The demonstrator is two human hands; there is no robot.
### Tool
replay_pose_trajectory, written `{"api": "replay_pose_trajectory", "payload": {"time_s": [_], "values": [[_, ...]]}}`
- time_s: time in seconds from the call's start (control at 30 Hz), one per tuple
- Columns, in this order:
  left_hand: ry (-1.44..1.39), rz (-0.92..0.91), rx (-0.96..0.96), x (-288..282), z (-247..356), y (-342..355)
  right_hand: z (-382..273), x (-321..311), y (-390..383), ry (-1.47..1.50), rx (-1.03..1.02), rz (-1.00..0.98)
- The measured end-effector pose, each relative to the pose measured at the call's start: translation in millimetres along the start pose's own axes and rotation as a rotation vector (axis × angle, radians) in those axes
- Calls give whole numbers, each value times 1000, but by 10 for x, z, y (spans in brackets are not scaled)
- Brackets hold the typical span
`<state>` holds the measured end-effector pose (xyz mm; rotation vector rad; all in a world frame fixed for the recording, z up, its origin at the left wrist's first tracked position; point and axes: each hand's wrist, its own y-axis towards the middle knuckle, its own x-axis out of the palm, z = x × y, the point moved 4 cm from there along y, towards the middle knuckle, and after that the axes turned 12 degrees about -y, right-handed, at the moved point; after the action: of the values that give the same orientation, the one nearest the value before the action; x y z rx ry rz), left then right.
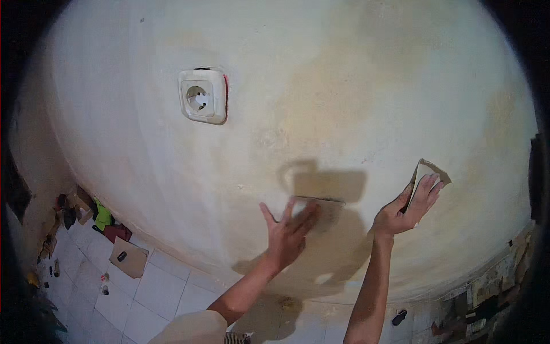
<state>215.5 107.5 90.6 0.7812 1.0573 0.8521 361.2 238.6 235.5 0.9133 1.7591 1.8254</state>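
Observation:
My right hand [408, 207] presses a folded, pale sheet that looks like sandpaper [423, 169] against the wall, its brownish edge showing past the fingertips. The fingers lie over the sheet and the thumb is at its left side. Lower and further left, my left hand [285, 234] has its thumb and one finger spread. Its other fingers hold a thin flat piece [329, 200], seen almost edge-on as a dark line, close to the wall; its kind cannot be made out. The pale wall [332, 109] has yellowish, patchy stains.
A white power socket [200, 97] sits on the wall at upper left, a gap along its frame. Below left, on white floor tiles [160, 292], lie a brown cardboard piece [129, 257], a bright green item [102, 215] and small clutter. A dark object [399, 317] lies at lower right, beside stacked odds and ends [487, 298].

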Motion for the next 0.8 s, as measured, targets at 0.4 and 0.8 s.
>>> {"api": "replay_pose_trajectory", "payload": {"time_s": [0.4,0.8], "values": [[-9,12,-9,60,-13,-28,9,55,-19,23,-6,8],[-87,369,-211,-417,-203,74,99,-2,-25,40,12,6]]}}
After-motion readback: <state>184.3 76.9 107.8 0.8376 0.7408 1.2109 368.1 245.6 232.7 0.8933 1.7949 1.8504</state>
